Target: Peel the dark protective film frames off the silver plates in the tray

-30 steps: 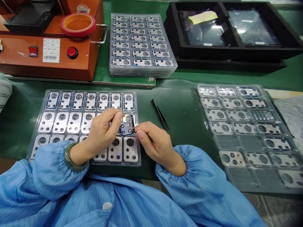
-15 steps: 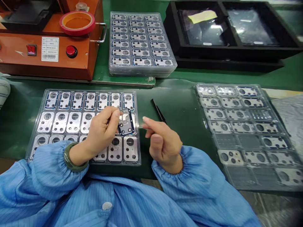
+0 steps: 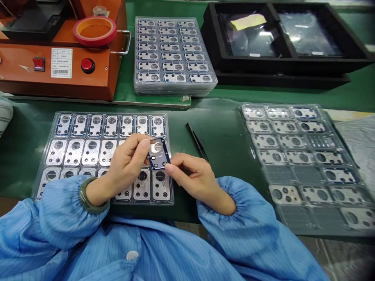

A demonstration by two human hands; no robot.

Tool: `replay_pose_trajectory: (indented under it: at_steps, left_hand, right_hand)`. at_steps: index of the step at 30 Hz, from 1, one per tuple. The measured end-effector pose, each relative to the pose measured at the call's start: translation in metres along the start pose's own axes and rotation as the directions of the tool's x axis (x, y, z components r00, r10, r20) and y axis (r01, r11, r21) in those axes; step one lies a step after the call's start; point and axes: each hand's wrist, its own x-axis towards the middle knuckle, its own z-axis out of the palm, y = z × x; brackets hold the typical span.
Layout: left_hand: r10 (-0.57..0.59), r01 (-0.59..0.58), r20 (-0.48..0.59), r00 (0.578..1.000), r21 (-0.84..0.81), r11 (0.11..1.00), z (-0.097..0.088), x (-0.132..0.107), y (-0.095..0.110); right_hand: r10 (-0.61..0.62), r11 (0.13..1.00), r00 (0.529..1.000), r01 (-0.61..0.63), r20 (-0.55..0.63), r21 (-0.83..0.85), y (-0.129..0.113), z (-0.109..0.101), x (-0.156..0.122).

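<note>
My left hand (image 3: 130, 158) pinches the left edge of a thin, dark-bordered rectangular plate (image 3: 158, 154) with round holes. At its lower right corner, the thumb and fingertips of my right hand (image 3: 191, 173) grip the same plate. Both hands hold it tilted above the right end of a clear plastic tray (image 3: 170, 183). Rows of similar silvery plates (image 3: 76, 151) lie in that tray's pockets, some of them hidden behind my left hand and sleeve. Black tweezers (image 3: 197, 141) rest on the green mat, just beyond my right hand.
At right lies another clear tray (image 3: 306, 175), its pockets partly filled. Behind stand a tray stack (image 3: 175, 89), a black foam box (image 3: 288, 64) with dark glassy panels, and an orange machine (image 3: 26, 84) carrying a red tape roll (image 3: 95, 41).
My right hand has moved left from beside the plate and closed on its lower right corner. The plate has shifted slightly down and right and turned a little. My left hand still grips it.
</note>
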Motion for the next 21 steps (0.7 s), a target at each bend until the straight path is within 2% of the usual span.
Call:
replay_pose_trajectory:
  at_steps: [4, 7, 10, 15, 21]
  left_hand:
    - [-0.008, 0.007, -0.018, 1.000, -0.033, 0.999, -0.001, 0.002, 0.000]
    - [-0.092, 0.091, -0.017, 0.996, -0.083, 0.992, -0.002, 0.005, -0.001]
    - [-0.195, 0.200, 0.045, 0.980, -0.196, 0.960, -0.003, 0.007, -0.002]
    - [-0.270, 0.310, 0.158, 0.950, -0.356, 0.881, -0.008, 0.009, -0.003]
    - [-0.397, 0.460, 0.239, 0.886, -0.347, 0.818, -0.012, 0.012, -0.004]
  right_hand:
    - [0.032, 0.999, 0.998, -0.034, 0.059, 0.033, 0.000, -0.001, 0.000]
    - [0.080, 0.992, 0.993, -0.088, 0.087, 0.095, 0.001, 0.000, 0.000]
    - [0.139, 0.968, 0.985, -0.157, 0.103, 0.197, 0.002, 0.001, 0.000]
    - [0.183, 0.942, 0.979, -0.202, 0.095, 0.269, 0.001, -0.003, -0.001]
    - [0.187, 0.950, 0.970, -0.219, 0.159, 0.221, 0.000, -0.005, -0.001]
